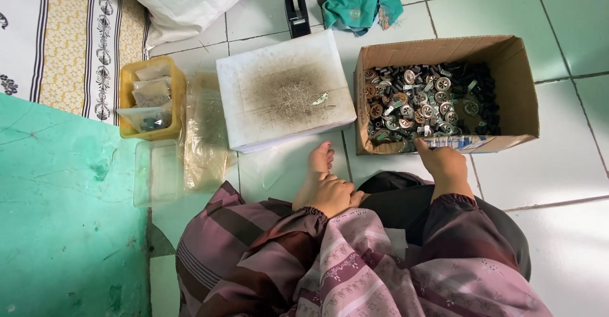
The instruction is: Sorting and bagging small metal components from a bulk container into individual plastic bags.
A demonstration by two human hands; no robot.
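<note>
A brown cardboard box [517, 82] on the tiled floor holds several small round metal and black parts [425, 104]. My right hand [444, 163] reaches over the box's near wall, its fingers curled into the parts; what they hold is hidden. My left hand [331, 195] rests closed against my bare foot [319, 165], in my lap. A white foam block [285, 92] with a dark, worn top lies in front of me, a small metal piece [320, 99] on it.
A yellow tub [130, 104] with small filled bags stands at left, beside clear plastic bags [204, 133] and a clear lid [157, 172]. A black tape dispenser [295, 6], teal cloth [355, 3] and a white sack [184, 0] lie beyond. A green mat [63, 215] lies to my left.
</note>
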